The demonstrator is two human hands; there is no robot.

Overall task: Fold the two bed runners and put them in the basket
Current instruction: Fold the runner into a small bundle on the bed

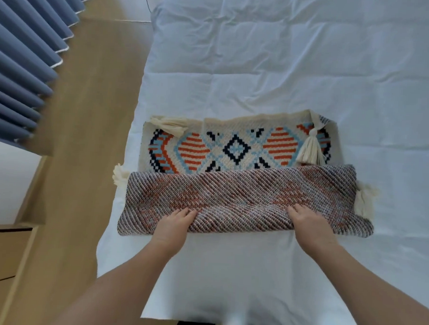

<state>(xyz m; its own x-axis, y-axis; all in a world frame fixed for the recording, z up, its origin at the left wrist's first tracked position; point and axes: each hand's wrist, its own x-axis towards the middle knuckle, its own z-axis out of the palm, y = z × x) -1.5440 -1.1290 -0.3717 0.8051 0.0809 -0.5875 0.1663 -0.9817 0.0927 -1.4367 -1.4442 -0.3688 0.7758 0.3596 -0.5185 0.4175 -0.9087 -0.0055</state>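
Observation:
A woven bed runner (236, 148) with orange, blue and navy diamonds and cream tassels lies across the white bed. Its near half (244, 195) is folded over toward the far side, so the striped reverse faces up. My left hand (175, 222) rests on the near folded edge at the left, fingers on top of the cloth and closed on it. Toward the right, my right hand (309, 223) holds the same edge in the same way. I see only this one runner.
The white duvet (286, 67) covers the bed, and its left edge runs beside a wooden floor (95, 108). Blue curtains (24, 55) hang at the far left. A wooden drawer unit (5, 256) stands at the lower left.

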